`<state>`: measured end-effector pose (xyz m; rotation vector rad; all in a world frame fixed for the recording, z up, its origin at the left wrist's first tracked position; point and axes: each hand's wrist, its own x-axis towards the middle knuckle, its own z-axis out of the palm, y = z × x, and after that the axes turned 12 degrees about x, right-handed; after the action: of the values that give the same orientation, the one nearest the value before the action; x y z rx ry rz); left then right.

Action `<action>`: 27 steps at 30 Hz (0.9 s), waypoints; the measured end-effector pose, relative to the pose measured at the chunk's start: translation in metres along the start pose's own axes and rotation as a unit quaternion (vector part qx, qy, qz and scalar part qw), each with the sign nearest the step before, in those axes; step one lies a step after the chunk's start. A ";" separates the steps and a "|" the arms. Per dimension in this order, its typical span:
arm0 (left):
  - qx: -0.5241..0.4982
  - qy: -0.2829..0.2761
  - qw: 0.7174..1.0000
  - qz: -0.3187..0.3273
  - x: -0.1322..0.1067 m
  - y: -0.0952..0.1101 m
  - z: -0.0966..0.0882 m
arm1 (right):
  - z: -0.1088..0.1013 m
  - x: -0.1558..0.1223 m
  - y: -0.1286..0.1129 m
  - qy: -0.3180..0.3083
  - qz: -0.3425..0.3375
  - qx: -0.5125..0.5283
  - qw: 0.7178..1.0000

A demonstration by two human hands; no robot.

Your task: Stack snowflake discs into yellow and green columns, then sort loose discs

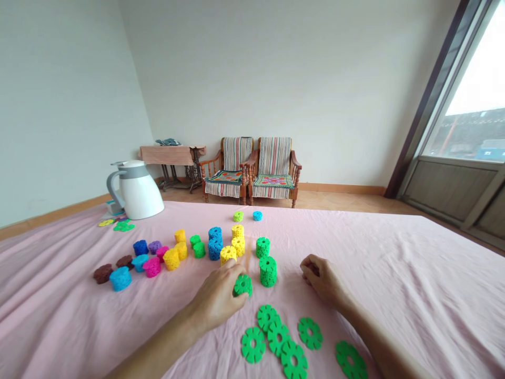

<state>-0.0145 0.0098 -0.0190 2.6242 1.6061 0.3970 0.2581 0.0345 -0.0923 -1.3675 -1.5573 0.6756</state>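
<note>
My left hand (219, 296) is closed around a small stack of green flower-shaped discs (242, 285), held on edge just above the pink cloth. My right hand (321, 279) rests on the cloth as a loose fist, and what it holds, if anything, is hidden. Between the hands stands an upright green disc stack (268, 271), with another green stack (262, 247) behind it. Several loose green discs (276, 337) lie flat in front of me, one more (350, 360) to the right.
The pink-covered table (414, 273) carries rows of yellow (238, 245), blue (215, 243), magenta (152, 267), brown (103, 273) and light blue (120, 278) disc stacks. A white jug (136, 189) stands back left. Two striped chairs (252, 168) stand against the far wall.
</note>
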 end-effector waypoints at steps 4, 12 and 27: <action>-0.001 -0.001 1.000 0.009 0.002 -0.003 0.007 | 0.000 0.000 -0.001 -0.001 0.001 0.002 1.000; -0.007 -0.013 1.000 0.017 -0.004 -0.002 -0.004 | -0.001 -0.001 -0.003 0.006 0.000 0.002 1.000; -0.016 -0.184 0.973 0.141 -0.036 0.023 -0.016 | 0.000 -0.001 0.000 -0.001 -0.007 -0.005 1.000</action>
<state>-0.0136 -0.0338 -0.0071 2.6998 1.1123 -0.0600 0.2583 0.0340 -0.0928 -1.3625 -1.5725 0.6625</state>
